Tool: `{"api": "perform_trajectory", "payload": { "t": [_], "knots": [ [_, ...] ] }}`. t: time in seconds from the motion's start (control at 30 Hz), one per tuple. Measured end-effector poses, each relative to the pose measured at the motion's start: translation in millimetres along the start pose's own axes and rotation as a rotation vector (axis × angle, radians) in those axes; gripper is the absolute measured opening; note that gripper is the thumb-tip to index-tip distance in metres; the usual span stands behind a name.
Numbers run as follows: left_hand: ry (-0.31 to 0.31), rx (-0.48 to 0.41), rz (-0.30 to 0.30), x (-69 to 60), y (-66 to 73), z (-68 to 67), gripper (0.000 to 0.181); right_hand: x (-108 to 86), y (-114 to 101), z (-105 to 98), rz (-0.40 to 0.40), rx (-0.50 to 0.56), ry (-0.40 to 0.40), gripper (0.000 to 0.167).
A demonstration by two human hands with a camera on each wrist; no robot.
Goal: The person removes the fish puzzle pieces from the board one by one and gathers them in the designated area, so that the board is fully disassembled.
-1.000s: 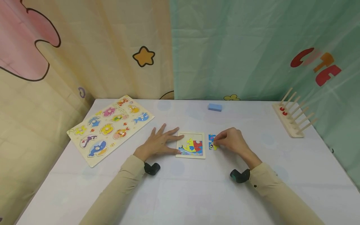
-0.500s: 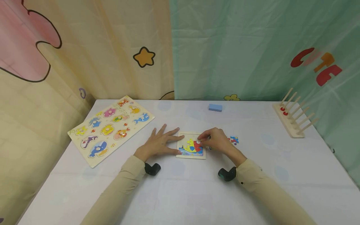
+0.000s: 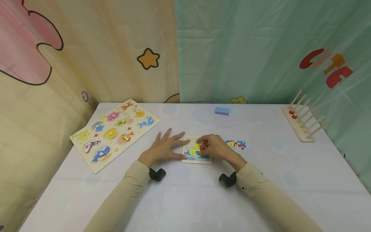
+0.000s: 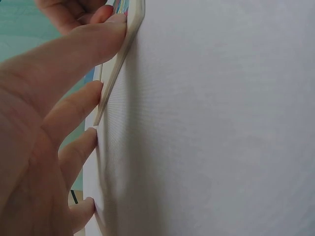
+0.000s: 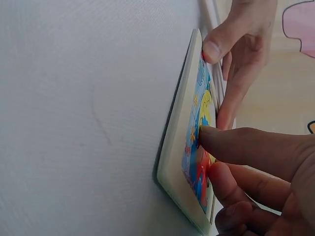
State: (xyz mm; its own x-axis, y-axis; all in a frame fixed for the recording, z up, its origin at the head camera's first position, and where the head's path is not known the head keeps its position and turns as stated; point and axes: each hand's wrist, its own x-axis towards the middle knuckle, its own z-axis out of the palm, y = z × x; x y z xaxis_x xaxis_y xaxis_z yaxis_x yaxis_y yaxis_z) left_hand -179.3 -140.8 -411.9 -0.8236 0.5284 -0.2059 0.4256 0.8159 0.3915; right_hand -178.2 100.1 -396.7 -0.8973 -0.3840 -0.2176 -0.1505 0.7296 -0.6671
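Observation:
A small square jigsaw puzzle in a pale wooden frame [image 3: 197, 162] lies on the table, with yellow, red and blue pieces filling its lower part. My left hand [image 3: 163, 146] rests at its left side, fingers spread and straight; its thumb and index finger touch the frame edge. My right hand [image 3: 217, 148] is over the puzzle's right half. Its thumb and index finger pinch a puzzle piece [image 5: 203, 162] against the picture, mostly hidden by the fingers. Just right of that hand lie loose puzzle pieces [image 3: 241, 143], partly covered by it.
A large wooden knob puzzle board [image 3: 114, 132] with sea animals lies at the left. A blue block [image 3: 222, 111] sits near the table's back edge. At the far right stands a wooden peg rack [image 3: 301, 129] with red beads. Curtains hang behind.
My right hand picked up a piece from the loose pieces and moved left over the framed puzzle, then slightly farther left. More loose pieces show behind it. My left hand stayed still.

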Motion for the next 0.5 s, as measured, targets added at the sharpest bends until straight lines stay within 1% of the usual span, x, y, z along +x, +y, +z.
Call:
{"api": "perform_trajectory", "payload": {
  "t": [0.2, 0.37, 0.5],
  "knots": [
    [0.001, 0.001, 0.0, -0.1, 1.1, -0.8, 0.07, 0.5, 0.2, 0.2, -0.003, -0.008, -0.01, 0.042],
    [0.002, 0.003, 0.005, -0.3, 0.8, -0.7, 0.07, 0.4, -1.3, 0.4, -0.008, -0.026, -0.002, 0.04],
    [0.003, -0.005, 0.005, -0.5, 0.5, -0.5, 0.07, -0.5, -3.9, 1.1, 0.002, -0.029, 0.008, 0.04]
  ]
}}
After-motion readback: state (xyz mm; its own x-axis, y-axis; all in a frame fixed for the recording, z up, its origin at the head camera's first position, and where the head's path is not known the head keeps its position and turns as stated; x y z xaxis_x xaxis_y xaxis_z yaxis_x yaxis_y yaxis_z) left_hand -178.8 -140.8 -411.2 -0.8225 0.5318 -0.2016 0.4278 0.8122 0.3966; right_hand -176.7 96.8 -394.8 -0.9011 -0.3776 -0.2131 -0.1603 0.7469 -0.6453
